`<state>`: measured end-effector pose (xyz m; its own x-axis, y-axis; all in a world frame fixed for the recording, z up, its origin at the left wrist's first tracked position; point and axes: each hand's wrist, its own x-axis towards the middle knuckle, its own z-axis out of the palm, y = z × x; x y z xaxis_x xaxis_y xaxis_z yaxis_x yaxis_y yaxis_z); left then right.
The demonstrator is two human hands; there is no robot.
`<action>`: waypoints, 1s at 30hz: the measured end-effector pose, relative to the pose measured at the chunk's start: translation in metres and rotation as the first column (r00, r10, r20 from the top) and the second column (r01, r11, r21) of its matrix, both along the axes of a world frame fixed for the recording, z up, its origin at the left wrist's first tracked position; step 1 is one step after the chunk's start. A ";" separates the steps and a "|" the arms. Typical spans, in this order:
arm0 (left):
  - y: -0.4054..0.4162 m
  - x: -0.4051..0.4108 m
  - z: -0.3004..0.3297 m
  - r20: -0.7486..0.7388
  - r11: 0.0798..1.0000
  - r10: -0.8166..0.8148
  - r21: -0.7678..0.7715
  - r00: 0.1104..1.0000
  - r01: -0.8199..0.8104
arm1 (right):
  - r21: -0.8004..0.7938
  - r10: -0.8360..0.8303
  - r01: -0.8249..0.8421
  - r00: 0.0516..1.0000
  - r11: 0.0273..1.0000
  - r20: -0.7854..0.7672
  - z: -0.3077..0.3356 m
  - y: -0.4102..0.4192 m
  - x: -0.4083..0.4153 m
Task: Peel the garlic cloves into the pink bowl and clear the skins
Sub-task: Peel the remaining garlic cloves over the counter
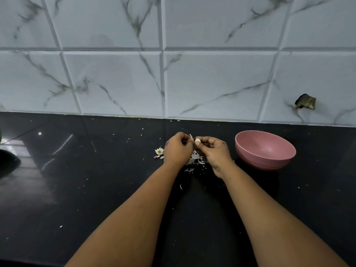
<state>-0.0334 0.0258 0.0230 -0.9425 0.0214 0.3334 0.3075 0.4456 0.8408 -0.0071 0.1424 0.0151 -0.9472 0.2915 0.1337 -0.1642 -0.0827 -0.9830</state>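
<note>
Black glossy countertop (96, 189) runs along a wall of grey-veined marble-look tiles (212, 78); one tile at the right shows a chipped hole (306, 102). Both forearms extend forward over the counter; the hands meet above a pile of garlic skins (196, 158). Right hand (213, 151): fingers curled, thumb and fingertips pinching a pale garlic clove (197, 140). Left hand (178, 148): fingers curled, pinching a strip of skin (191, 137) just beside the clove; whether the strip remains attached to the clove cannot be told. Pink bowl (248, 146) stands on the counter to the right of the hands, near but apart from them; its visible interior shows no cloves. Dried garlic root base (159, 151) lies just left of the left hand; small skin flakes (181, 186) are scattered across the counter.
</note>
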 end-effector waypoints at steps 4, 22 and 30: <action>-0.007 -0.001 -0.001 -0.042 0.981 0.119 -0.146 0.992 -0.124 | 0.022 -0.039 0.039 0.999 0.999 0.021 0.002 0.001 0.001; -0.009 -0.003 -0.001 0.086 0.944 0.204 -0.280 0.975 -0.173 | 0.173 -0.200 0.207 0.978 0.963 -0.057 -0.001 0.003 -0.003; -0.003 -0.004 -0.001 -0.028 0.996 0.045 -0.076 0.999 -0.047 | 0.167 -0.204 0.208 0.978 0.964 -0.038 -0.003 0.003 -0.006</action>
